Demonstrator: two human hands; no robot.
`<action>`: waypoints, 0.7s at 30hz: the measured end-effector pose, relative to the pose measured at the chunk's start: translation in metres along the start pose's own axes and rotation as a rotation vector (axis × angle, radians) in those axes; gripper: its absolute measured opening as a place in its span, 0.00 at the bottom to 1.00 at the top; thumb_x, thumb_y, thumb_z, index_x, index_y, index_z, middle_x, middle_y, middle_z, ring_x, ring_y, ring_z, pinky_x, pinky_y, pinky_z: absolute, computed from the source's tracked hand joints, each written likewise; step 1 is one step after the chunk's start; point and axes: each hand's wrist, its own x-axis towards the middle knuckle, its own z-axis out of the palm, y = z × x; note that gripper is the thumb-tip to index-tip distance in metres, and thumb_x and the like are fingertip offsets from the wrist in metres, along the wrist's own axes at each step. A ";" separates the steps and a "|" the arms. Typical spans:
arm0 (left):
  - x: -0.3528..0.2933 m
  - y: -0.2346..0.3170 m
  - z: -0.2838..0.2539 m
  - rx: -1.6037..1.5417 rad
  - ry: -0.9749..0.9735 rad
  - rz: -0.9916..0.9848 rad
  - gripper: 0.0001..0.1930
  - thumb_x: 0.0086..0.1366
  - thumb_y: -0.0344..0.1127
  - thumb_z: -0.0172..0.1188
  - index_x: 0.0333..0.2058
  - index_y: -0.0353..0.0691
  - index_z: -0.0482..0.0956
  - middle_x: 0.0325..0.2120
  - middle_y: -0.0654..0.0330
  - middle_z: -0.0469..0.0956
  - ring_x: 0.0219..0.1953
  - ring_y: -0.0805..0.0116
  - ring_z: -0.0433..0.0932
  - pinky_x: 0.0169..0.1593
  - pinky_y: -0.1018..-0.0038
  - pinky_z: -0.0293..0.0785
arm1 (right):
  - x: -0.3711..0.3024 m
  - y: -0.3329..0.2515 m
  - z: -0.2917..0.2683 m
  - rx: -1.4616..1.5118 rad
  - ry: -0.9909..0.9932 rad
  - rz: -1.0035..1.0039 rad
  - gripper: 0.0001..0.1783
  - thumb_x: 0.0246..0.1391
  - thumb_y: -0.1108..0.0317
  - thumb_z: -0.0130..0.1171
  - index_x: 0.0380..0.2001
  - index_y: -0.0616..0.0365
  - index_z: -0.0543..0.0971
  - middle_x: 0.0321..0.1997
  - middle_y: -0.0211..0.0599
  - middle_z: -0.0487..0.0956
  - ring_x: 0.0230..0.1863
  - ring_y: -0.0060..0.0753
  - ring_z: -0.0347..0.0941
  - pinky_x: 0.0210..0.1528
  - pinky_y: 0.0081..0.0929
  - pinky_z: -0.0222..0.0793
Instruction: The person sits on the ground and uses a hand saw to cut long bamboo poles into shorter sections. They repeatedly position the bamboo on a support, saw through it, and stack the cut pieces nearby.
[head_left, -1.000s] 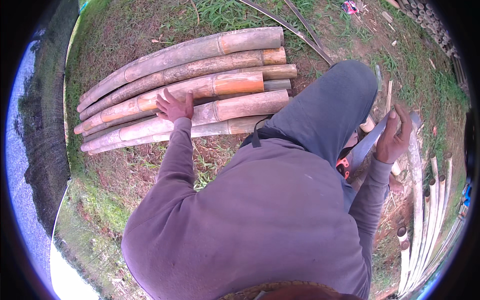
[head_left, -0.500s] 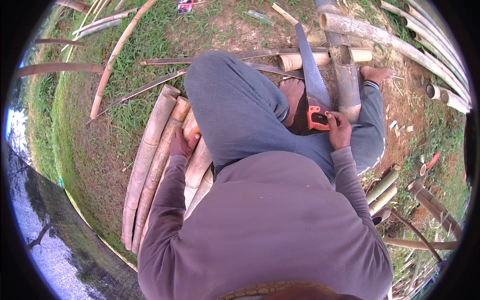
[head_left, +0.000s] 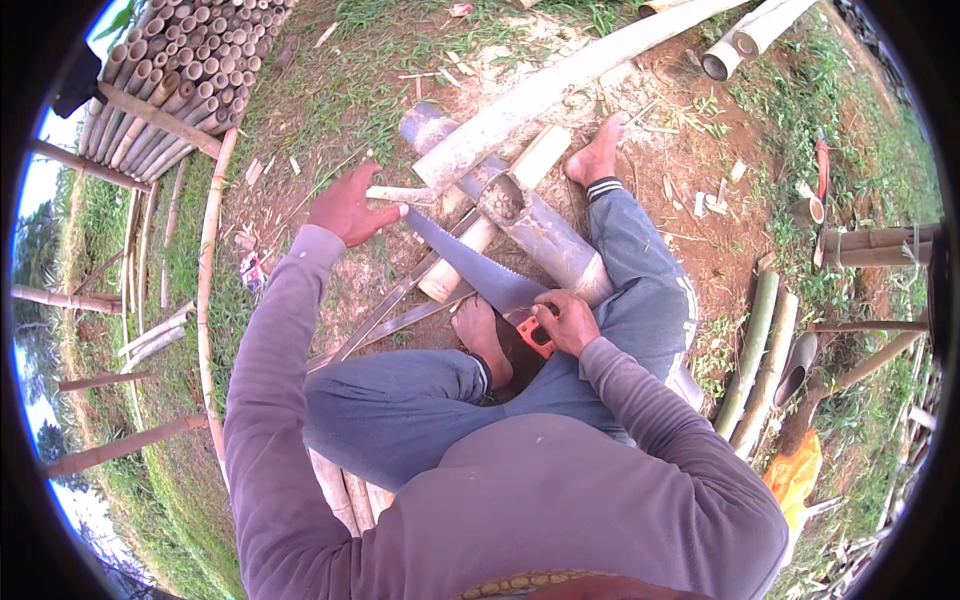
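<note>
My right hand is closed on the orange handle of a handsaw. Its toothed blade slants up and to the left, away from me. Close to the blade's tip is my left hand, thumb and fingers apart. A pale bamboo strip lies just beyond the thumb; whether the hand touches it I cannot tell. Right of the blade lies a thick grey bamboo length with an opening cut in its upper side. A shorter pale bamboo piece passes beneath the blade.
A long pale bamboo pole crosses the thick length. Cut bamboo poles lie beside my left thigh. Green bamboo pieces and an orange bag are at the right. Stacked bamboo stands far left.
My left hand has left the bamboo poles beside my thigh and reached forward to the saw's tip. The view has swung rightward; my right hand still holds the saw handle.
</note>
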 end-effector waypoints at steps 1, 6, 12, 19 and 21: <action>0.038 0.026 0.014 0.091 -0.008 0.024 0.46 0.62 0.64 0.73 0.70 0.43 0.68 0.61 0.47 0.79 0.63 0.46 0.79 0.64 0.49 0.75 | 0.000 -0.001 -0.001 0.004 -0.007 0.020 0.16 0.63 0.61 0.67 0.46 0.64 0.86 0.43 0.49 0.88 0.44 0.48 0.86 0.51 0.40 0.80; 0.161 0.124 0.075 0.214 -0.069 -0.005 0.50 0.57 0.61 0.77 0.71 0.44 0.63 0.61 0.44 0.79 0.63 0.46 0.80 0.64 0.51 0.76 | -0.002 0.008 -0.004 -0.038 -0.071 0.077 0.18 0.63 0.57 0.67 0.46 0.61 0.87 0.44 0.51 0.87 0.46 0.53 0.85 0.52 0.44 0.79; 0.155 0.109 0.078 0.162 -0.072 0.025 0.48 0.53 0.55 0.81 0.65 0.44 0.64 0.57 0.42 0.81 0.57 0.41 0.83 0.61 0.51 0.78 | 0.000 0.013 -0.016 -0.011 -0.099 0.159 0.17 0.64 0.56 0.66 0.45 0.59 0.87 0.45 0.51 0.88 0.48 0.54 0.85 0.52 0.45 0.79; -0.071 -0.030 -0.036 0.095 0.034 0.013 0.51 0.45 0.47 0.82 0.67 0.43 0.67 0.54 0.44 0.82 0.57 0.40 0.82 0.61 0.49 0.72 | 0.013 0.011 -0.010 0.150 -0.093 0.208 0.19 0.65 0.54 0.65 0.47 0.59 0.88 0.43 0.48 0.89 0.47 0.45 0.87 0.53 0.41 0.79; -0.158 -0.078 -0.049 0.367 0.156 -0.097 0.51 0.44 0.43 0.81 0.67 0.44 0.67 0.54 0.46 0.82 0.58 0.44 0.81 0.63 0.49 0.69 | 0.022 0.004 -0.010 0.184 -0.092 0.244 0.21 0.66 0.53 0.65 0.48 0.60 0.87 0.41 0.46 0.89 0.45 0.41 0.86 0.52 0.39 0.79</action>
